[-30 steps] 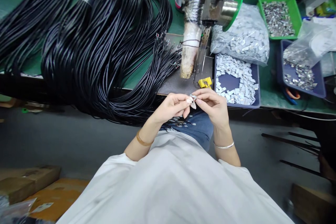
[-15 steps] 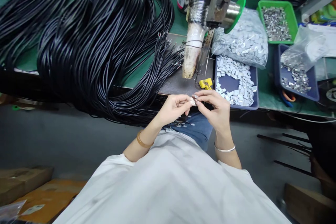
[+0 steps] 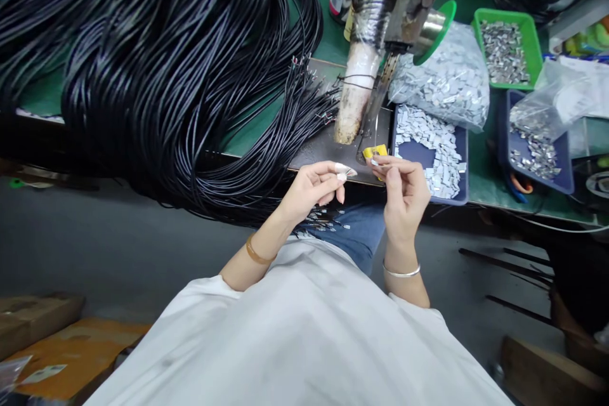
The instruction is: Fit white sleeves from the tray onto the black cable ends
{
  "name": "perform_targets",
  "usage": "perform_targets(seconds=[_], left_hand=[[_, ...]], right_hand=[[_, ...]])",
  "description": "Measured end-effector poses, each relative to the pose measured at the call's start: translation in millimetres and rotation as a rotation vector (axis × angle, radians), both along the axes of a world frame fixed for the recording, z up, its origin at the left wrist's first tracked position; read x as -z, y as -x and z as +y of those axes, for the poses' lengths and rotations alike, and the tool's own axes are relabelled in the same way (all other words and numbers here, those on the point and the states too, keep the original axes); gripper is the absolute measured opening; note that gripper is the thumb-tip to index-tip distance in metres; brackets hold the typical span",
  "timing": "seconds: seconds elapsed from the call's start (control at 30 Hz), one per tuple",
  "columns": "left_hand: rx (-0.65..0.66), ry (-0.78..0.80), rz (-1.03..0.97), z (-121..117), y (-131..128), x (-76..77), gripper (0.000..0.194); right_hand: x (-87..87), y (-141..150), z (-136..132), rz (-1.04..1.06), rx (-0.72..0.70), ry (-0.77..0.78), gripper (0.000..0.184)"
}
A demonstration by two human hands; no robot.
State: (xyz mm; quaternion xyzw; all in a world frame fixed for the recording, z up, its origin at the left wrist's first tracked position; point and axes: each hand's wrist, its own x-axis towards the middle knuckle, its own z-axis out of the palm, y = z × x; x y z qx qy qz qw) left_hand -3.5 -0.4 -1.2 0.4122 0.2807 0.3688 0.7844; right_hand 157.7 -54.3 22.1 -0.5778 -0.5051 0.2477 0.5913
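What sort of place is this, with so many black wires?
Probably a wiring workshop or small factory: bundles of black cables lie on a green bench, a blue tray holds many small pale pieces, and there's a green-rimmed spool.

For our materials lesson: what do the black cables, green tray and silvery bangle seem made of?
Black cables: glossy plastic or rubber sheathing, probably; bright highlights. Green tray: likely smooth plastic; uniform colour, rounded corners. Silvery bangle: apparently polished metal; bright shine.

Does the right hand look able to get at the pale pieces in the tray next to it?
Probably yes: the right hand is beside the blue tray, and its nearer pale pieces lie uncovered. Only the filled bag might hinder, at the far edge.
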Motion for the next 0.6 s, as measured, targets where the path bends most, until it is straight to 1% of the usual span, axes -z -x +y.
perform_targets(seconds=[0.1,0.13,0.23,0.27,0.33,0.4,0.43,0.53,0.6], left_hand=[[-0.044,0.027,0.030,3,-5,-2.2,0.030],[-0.060,0.035,0.043,5,-7,-3.5,0.030],[-0.113,0.044,0.061,7,-14,-7.5,0.031],[-0.135,0.043,0.060,8,-16,-8.6,0.031],[-0.189,0.044,0.057,8,-19,-10.0,0.030],[-0.233,0.054,0.065,8,-21,-10.5,0.027],[-0.241,0.060,0.075,8,-22,-10.6,0.025],[-0.223,0.085,0.112,9,-22,-11.0,0.023],[-0.216,0.088,0.124,9,-22,-11.8,0.024]], right_hand=[[-3.0,2,-3,-0.197,0.059,-0.101,0.005],[-2.8,3,-3,-0.272,0.069,-0.144,0.005],[1.3,5,-4,-0.460,0.047,-0.269,0.019],[3.4,5,-3,-0.504,0.025,-0.287,0.023],[8.4,5,-2,-0.558,-0.012,-0.276,0.023],[12.9,4,0,-0.536,-0.004,-0.239,0.019],[14.6,4,1,-0.486,0.013,-0.217,0.015],[17.0,1,4,-0.292,0.041,-0.134,0.007],[17.5,0,5,-0.271,0.020,-0.105,0.003]])
